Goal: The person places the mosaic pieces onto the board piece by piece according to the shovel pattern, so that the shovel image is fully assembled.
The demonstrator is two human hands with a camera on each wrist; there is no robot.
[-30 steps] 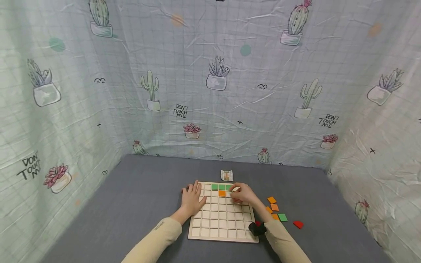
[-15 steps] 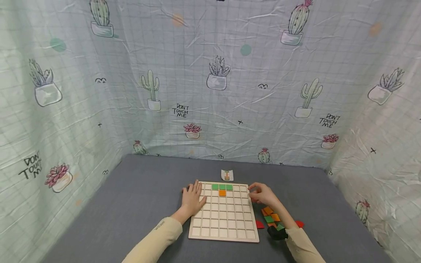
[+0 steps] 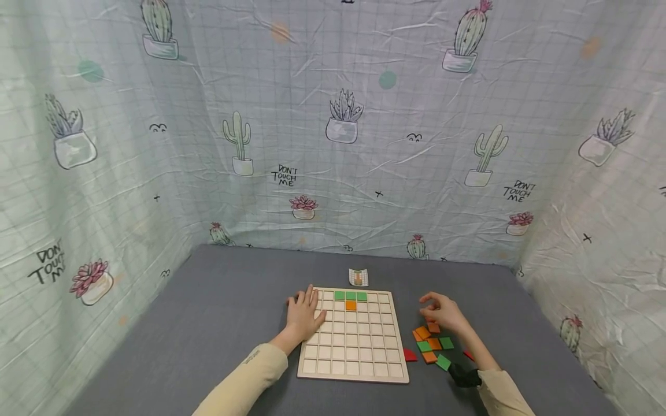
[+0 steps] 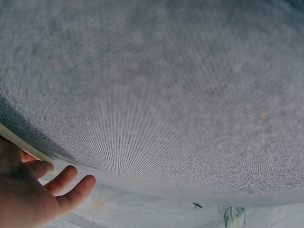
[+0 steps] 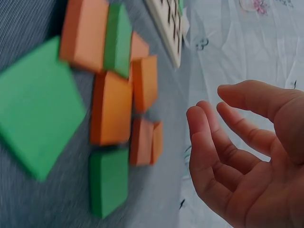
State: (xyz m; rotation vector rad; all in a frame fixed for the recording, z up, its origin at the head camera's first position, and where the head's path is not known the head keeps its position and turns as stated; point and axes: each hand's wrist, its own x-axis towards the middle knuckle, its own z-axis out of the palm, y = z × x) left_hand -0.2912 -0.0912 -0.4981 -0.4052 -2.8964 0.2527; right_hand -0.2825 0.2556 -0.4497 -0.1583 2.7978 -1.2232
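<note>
My left hand (image 3: 303,316) rests with spread fingers on the upper left edge of the wooden grid board (image 3: 346,352). In the left wrist view, that hand (image 4: 33,192) shows loosely bent fingers at the board's rim. A row of green square tiles (image 3: 351,296) sits in the board's top row, and one orange tile (image 3: 351,305) lies below the middle one. Right of the board, my right hand (image 3: 443,311) hovers over loose orange and green tiles (image 3: 434,344). The right wrist view shows this hand (image 5: 247,161) with fingers loosely curved, thumb apart, nothing between them.
A small printed card (image 3: 358,277) lies behind the board. One red piece (image 3: 410,355) is beside the board's right edge; another red piece (image 3: 469,355) is partly hidden by the right forearm. A patterned curtain (image 3: 312,144) surrounds the grey table (image 3: 224,300).
My right hand has moved right, from over the board's top right area to above the loose tiles. The left hand has stayed in place on the board.
</note>
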